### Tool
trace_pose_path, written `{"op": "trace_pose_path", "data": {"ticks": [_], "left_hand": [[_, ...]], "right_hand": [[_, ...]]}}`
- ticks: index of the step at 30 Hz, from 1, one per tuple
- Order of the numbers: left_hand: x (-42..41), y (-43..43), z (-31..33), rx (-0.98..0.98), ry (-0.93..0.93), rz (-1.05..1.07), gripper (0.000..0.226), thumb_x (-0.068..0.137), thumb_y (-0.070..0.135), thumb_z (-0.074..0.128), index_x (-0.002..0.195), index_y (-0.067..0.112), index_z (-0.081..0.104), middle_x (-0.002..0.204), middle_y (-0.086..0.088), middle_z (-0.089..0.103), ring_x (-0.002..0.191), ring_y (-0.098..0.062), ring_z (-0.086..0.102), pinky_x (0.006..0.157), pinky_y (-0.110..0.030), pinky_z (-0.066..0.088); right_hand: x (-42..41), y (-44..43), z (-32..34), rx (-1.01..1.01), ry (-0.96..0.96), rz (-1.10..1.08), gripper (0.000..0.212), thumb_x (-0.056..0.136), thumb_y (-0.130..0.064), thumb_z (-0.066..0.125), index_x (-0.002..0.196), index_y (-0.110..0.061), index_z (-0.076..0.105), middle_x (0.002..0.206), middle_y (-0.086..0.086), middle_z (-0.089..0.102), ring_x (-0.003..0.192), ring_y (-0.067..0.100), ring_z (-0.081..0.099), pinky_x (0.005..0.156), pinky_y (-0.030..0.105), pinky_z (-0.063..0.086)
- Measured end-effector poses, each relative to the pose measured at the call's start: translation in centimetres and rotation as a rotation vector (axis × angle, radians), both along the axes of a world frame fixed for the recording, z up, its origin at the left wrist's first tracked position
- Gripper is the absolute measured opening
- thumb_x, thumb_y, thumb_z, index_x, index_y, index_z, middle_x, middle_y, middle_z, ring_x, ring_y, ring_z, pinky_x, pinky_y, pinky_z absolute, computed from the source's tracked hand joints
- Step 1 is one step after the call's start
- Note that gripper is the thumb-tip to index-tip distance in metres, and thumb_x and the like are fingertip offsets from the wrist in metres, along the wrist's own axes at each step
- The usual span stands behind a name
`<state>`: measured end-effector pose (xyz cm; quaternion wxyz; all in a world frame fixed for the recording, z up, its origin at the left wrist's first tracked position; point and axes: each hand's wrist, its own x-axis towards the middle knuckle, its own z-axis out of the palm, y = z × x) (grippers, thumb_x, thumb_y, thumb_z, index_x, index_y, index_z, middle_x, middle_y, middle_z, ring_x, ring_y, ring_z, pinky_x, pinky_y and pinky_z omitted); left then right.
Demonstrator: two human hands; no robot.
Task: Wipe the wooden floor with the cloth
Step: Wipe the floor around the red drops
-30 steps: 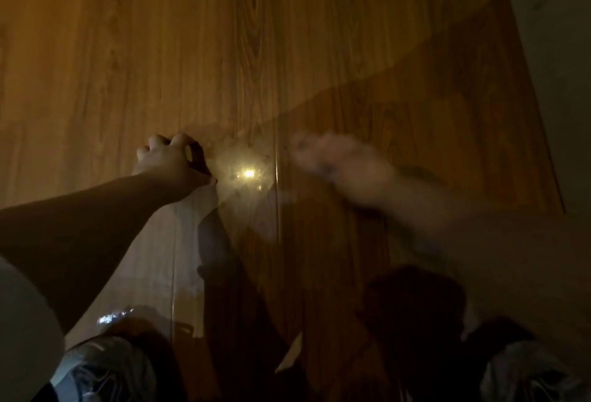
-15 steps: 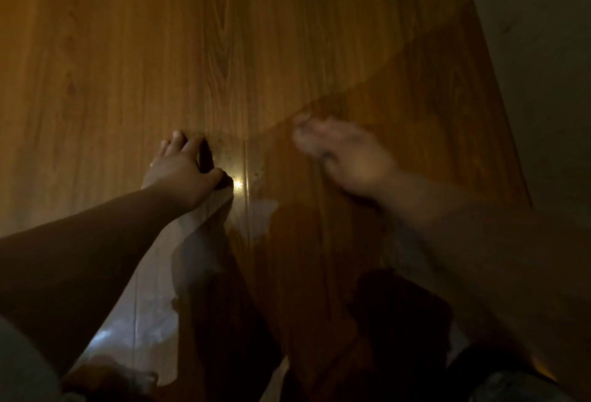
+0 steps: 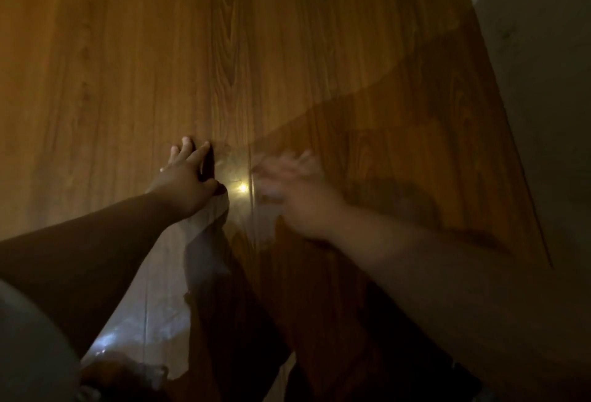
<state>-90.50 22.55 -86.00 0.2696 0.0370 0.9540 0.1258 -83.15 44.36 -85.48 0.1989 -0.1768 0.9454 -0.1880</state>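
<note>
Warm brown wooden plank floor (image 3: 319, 65) fills frame, dimly lit. Left hand (image 3: 187, 179) centre-left, fingers spread and nearly straight, pressed to floor. Dark patch (image 3: 209, 166) between its thumb and forefinger: cloth or shadow, cannot tell. Right hand (image 3: 292, 190) just right of centre, motion-blurred; grip cannot tell. Small bright glint (image 3: 242, 187) on floor between hands. Grey wall (image 3: 543, 81) upper right.
</note>
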Motion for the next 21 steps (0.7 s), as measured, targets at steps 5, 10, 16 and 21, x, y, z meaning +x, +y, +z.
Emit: {"op": "trace_pose_path", "data": {"ticks": [5, 10, 16, 21], "left_hand": [[2.1, 0.2, 0.8, 0.152, 0.203, 0.192, 0.050, 0.095, 0.035, 0.050, 0.143, 0.040, 0.036, 0.147, -0.003, 0.041, 0.126, -0.027, 0.047, 0.097, -0.037, 0.043], [6.8, 4.3, 0.9, 0.247, 0.119, -0.161, 0.062, 0.090, 0.061, 0.041, 0.146, 0.050, 0.016, 0.161, 0.009, 0.000, 0.147, -0.021, -0.001, 0.114, -0.046, 0.009], [11.0, 5.3, -0.4, 0.028, 0.157, -0.765, 0.053, 0.098, 0.048, 0.034, 0.149, 0.033, 0.025, 0.161, 0.003, 0.005, 0.147, -0.023, 0.000, 0.117, -0.045, -0.003], [11.7, -6.9, -0.5, 0.069, 0.179, -0.429, 0.053, 0.095, 0.043, 0.037, 0.142, 0.020, 0.039, 0.151, -0.008, 0.035, 0.138, -0.028, 0.033, 0.112, -0.048, 0.027]], "right_hand": [[2.6, -0.8, 0.1, -0.211, -0.100, -0.091, 0.058, 0.088, -0.029, 0.055, 0.142, -0.041, 0.036, 0.160, -0.010, 0.003, 0.145, 0.024, 0.008, 0.111, 0.044, 0.020], [1.3, 4.5, -0.4, -0.001, 0.079, -0.650, 0.048, 0.091, -0.027, 0.050, 0.138, -0.029, 0.043, 0.156, 0.001, 0.026, 0.141, 0.026, 0.022, 0.111, 0.044, 0.025], [3.3, 6.1, -1.0, 0.094, -0.111, -0.876, 0.058, 0.093, -0.029, 0.046, 0.147, -0.031, 0.026, 0.161, 0.004, 0.007, 0.147, 0.026, 0.004, 0.118, 0.045, 0.010], [5.4, 5.4, -0.3, 0.120, -0.148, -0.790, 0.060, 0.093, -0.031, 0.047, 0.148, -0.034, 0.023, 0.161, 0.003, 0.005, 0.147, 0.026, 0.004, 0.119, 0.043, 0.010]]}}
